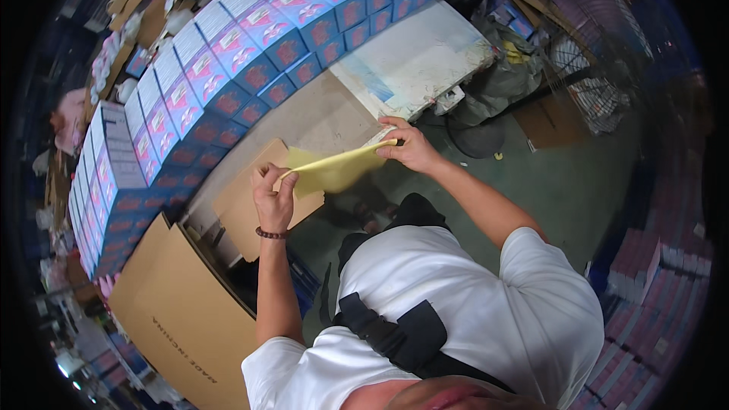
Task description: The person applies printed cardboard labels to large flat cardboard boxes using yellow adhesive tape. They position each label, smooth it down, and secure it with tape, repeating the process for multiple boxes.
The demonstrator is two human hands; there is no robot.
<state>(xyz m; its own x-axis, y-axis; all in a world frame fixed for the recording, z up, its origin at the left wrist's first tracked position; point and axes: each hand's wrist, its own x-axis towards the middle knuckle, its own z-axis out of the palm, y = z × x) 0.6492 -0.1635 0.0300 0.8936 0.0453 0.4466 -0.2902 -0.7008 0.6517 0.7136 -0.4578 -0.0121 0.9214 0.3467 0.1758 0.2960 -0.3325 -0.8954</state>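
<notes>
Left hand: the left hand [273, 196] is closed in a pinch on the near-left end of a yellow sheet [334, 168], thumb and fingers folded over its edge; a dark bead bracelet [270, 234] sits on the wrist.
Right hand: the right hand [408, 146] pinches the far-right end of the same sheet, fingertips pressed together on the corner.
Sheet position: held in the air between both hands, stretched and sagging slightly in the middle, above the edge of the work table [319, 118] and a flat brown cardboard piece [247, 209].
Surroundings: rows of blue and pink cartons [250, 38] stacked along the table's far side; a white board [414, 57] lies at the table's right end; a large open cardboard box [186, 311] stands at the lower left.
Risk, tearing: the sheet looks thin, so pulling the two ends apart too hard could likely rip it at either pinch.
Risk, slipping: each grip is only on an edge; a loosened pinch could let the sheet drop to the floor [577, 182].
Risk, creasing: the sag could fold into a crease if the hands close in.
</notes>
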